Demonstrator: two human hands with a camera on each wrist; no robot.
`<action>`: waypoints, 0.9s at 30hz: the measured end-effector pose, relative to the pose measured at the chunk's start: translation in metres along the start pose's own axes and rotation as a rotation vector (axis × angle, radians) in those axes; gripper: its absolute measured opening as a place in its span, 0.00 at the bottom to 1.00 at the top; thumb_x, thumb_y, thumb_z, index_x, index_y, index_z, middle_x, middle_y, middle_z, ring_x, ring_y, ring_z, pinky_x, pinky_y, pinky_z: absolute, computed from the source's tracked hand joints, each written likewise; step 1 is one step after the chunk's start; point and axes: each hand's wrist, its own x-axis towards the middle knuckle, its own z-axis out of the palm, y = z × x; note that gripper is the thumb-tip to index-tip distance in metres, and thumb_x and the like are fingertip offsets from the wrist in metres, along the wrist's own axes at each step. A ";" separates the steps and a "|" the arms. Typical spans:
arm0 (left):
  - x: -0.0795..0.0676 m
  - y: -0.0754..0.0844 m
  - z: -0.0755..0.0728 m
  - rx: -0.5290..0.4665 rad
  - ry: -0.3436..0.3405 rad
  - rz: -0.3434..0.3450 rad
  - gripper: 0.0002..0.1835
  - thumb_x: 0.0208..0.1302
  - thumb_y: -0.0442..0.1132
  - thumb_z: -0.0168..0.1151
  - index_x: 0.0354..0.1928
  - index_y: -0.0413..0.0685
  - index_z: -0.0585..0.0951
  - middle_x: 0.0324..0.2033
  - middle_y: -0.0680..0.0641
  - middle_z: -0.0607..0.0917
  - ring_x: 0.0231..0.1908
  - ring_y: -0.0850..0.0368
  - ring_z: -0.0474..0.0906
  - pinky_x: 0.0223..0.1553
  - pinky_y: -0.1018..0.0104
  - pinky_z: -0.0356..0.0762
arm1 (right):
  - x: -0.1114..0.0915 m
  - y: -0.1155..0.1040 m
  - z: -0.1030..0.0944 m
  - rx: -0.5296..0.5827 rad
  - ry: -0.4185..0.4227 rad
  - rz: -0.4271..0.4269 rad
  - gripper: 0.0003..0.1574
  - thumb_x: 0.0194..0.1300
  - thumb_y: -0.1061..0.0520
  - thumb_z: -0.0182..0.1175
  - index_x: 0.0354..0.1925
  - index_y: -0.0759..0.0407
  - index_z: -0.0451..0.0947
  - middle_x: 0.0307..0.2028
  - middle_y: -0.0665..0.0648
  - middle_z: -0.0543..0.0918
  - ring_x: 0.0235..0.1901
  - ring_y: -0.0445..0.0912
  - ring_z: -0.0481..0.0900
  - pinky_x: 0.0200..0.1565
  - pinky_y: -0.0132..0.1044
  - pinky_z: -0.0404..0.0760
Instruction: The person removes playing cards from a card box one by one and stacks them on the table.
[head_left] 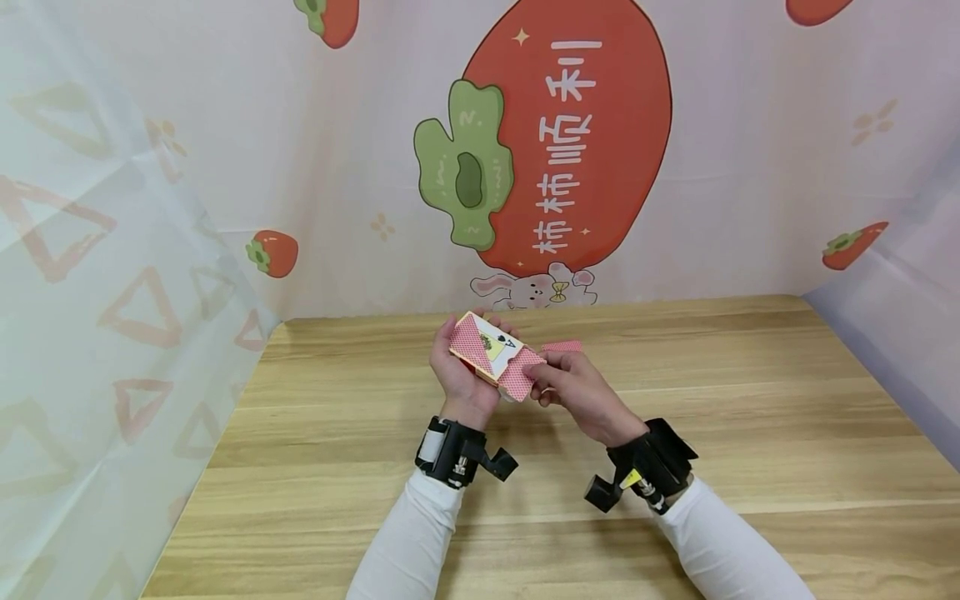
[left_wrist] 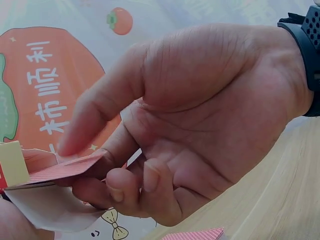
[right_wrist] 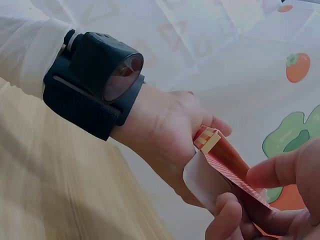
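Playing-card box (head_left: 471, 340): likely light, crushable, hold sides | left hand (head_left: 461, 385): gripping box | right hand (head_left: 583, 396): pinching red-patterned card (head_left: 516, 382) at box's mouth, probably slick, bendy; take edges

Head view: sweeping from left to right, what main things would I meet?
Small persimmon at left on the backdrop → left hand → red-patterned card box → right hand → small persimmon at far right on the backdrop.
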 end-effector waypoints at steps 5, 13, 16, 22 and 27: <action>-0.001 0.000 0.001 0.001 0.005 -0.004 0.26 0.70 0.58 0.44 0.59 0.49 0.71 0.47 0.45 0.77 0.48 0.47 0.76 0.62 0.48 0.69 | 0.001 0.001 0.002 -0.007 0.041 -0.033 0.15 0.74 0.57 0.60 0.48 0.70 0.78 0.31 0.57 0.79 0.29 0.45 0.75 0.32 0.32 0.77; -0.001 0.000 0.001 0.007 0.000 0.005 0.26 0.70 0.58 0.44 0.59 0.48 0.71 0.48 0.44 0.77 0.48 0.47 0.76 0.62 0.49 0.70 | 0.001 0.002 0.000 -0.011 0.055 -0.075 0.17 0.73 0.63 0.60 0.52 0.76 0.77 0.33 0.58 0.83 0.27 0.43 0.78 0.31 0.31 0.80; 0.000 0.001 0.001 0.003 -0.003 0.009 0.26 0.71 0.58 0.44 0.58 0.48 0.72 0.47 0.44 0.77 0.47 0.47 0.76 0.57 0.52 0.73 | 0.000 0.000 -0.002 -0.017 0.046 -0.075 0.18 0.73 0.64 0.59 0.54 0.78 0.76 0.35 0.59 0.84 0.27 0.43 0.79 0.32 0.32 0.81; 0.000 0.004 0.000 -0.026 0.026 0.011 0.26 0.71 0.59 0.42 0.57 0.48 0.72 0.45 0.45 0.78 0.45 0.49 0.78 0.54 0.53 0.75 | -0.001 -0.003 -0.003 -0.012 0.053 -0.076 0.22 0.72 0.65 0.60 0.58 0.79 0.72 0.38 0.64 0.86 0.27 0.43 0.82 0.32 0.32 0.84; 0.001 0.006 -0.002 -0.088 0.050 -0.010 0.26 0.71 0.60 0.42 0.56 0.48 0.70 0.43 0.45 0.80 0.45 0.48 0.78 0.55 0.52 0.74 | -0.003 -0.005 -0.006 -0.004 0.072 -0.087 0.23 0.71 0.65 0.62 0.57 0.79 0.71 0.38 0.65 0.87 0.25 0.44 0.83 0.32 0.33 0.84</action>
